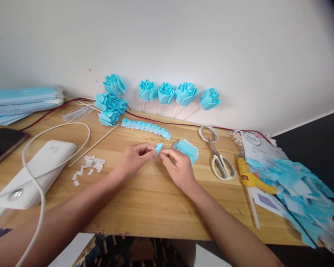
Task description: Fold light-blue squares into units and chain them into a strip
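- On the surface (156,211), our hands (135,160) are at the middle, a folded piece (158,148) between them.
- Behind them we find a row of folded pieces (146,126), then flowers (166,93) along the wall (167,40).
- To our left: paper bits (99,164), a stick (94,145), a power bank (51,161).
- Right: sheets (187,150), scissors (217,155), then a glue gun (249,178) beside what seems a scrap heap (303,185).

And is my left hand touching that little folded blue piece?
Touching. The head view plainly shows your left hand pinching the folded blue piece at its lower left edge.
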### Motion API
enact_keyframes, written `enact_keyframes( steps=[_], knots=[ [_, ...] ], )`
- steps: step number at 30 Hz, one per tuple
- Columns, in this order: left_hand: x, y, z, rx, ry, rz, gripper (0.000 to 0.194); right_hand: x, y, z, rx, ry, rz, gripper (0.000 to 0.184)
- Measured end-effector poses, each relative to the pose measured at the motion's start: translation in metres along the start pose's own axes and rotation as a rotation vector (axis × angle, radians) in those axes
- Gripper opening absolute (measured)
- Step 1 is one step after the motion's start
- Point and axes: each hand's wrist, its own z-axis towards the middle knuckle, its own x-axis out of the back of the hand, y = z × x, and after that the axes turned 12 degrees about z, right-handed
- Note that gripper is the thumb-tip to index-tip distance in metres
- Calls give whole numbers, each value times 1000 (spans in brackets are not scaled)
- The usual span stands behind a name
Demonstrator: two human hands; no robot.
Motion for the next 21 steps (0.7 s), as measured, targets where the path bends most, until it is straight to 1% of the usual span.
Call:
enact_keyframes(
  steps=[10,16,21],
  knots=[
    [0,-2,0,14,2,-16,21,1,1,1,11,-37,-6,15],
    [3,3,1,33,27,-43,20,1,4,1,29,-73,-7,17],
    [2,3,1,45,7,-36,21,-1,4,1,13,-24,8,10]
  ],
)
